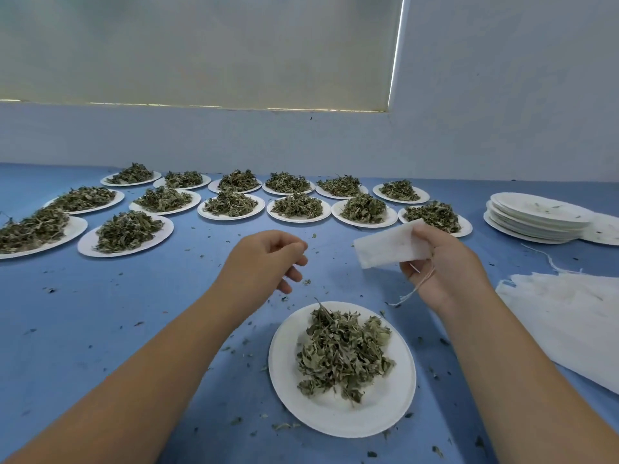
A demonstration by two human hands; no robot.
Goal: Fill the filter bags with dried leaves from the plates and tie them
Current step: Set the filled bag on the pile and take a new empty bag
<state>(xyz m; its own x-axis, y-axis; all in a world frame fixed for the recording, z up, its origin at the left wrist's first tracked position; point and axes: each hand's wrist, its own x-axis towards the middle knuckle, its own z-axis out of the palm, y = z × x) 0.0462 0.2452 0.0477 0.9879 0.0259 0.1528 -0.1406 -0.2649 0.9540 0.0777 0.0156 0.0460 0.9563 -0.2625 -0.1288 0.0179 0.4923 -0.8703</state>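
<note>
A white paper plate (385, 410) with a heap of dried leaves (341, 353) lies close in front of me on the blue table. My right hand (445, 266) holds a flat white filter bag (388, 246) by its right end above the table, and the bag's drawstring (415, 289) dangles under the palm. My left hand (268, 259) hovers to the left of the bag, fingers loosely curled, holding nothing. Several more plates of dried leaves (231, 204) stand in rows at the back of the table.
A stack of empty white plates (536, 219) sits at the far right. A pile of white filter bags (569, 319) lies at the right edge with loose string (549, 259) beside it. Leaf crumbs litter the blue tabletop (134, 296). A wall runs behind the table.
</note>
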